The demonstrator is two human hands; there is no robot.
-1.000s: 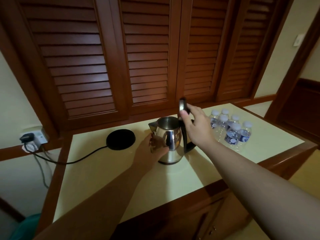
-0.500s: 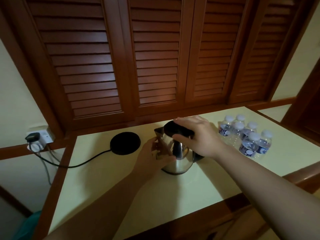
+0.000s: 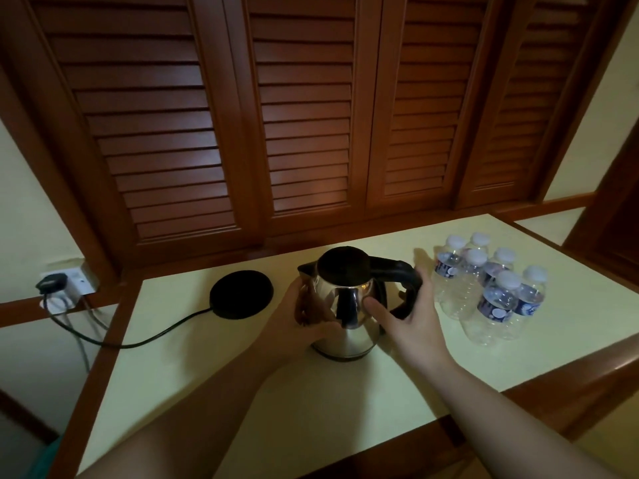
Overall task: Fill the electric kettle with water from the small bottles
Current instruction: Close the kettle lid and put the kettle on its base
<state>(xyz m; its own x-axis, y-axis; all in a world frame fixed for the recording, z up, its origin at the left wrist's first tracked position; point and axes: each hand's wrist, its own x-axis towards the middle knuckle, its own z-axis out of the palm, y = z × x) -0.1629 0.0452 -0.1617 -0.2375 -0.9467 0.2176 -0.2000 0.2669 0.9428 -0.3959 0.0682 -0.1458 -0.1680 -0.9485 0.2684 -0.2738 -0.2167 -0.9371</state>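
A steel electric kettle (image 3: 349, 316) with a black lid, now closed, stands on the pale counter (image 3: 345, 392). My left hand (image 3: 304, 319) grips the kettle's left side below the spout. My right hand (image 3: 413, 314) wraps around the black handle, with its thumb on the steel body and its fingers behind the handle. Several small water bottles (image 3: 491, 288) with white caps and blue labels stand grouped just right of my right hand. All their caps are on.
The kettle's round black base (image 3: 241, 293) lies on the counter left of the kettle. Its cord runs to a wall socket (image 3: 65, 285) at the far left. Louvered wooden doors (image 3: 311, 115) close off the back. A wooden edge borders the counter.
The kettle lid stood open a second ago. My right hand pushed it shut, then moved down to the handle. My left hand stayed on the kettle's side.
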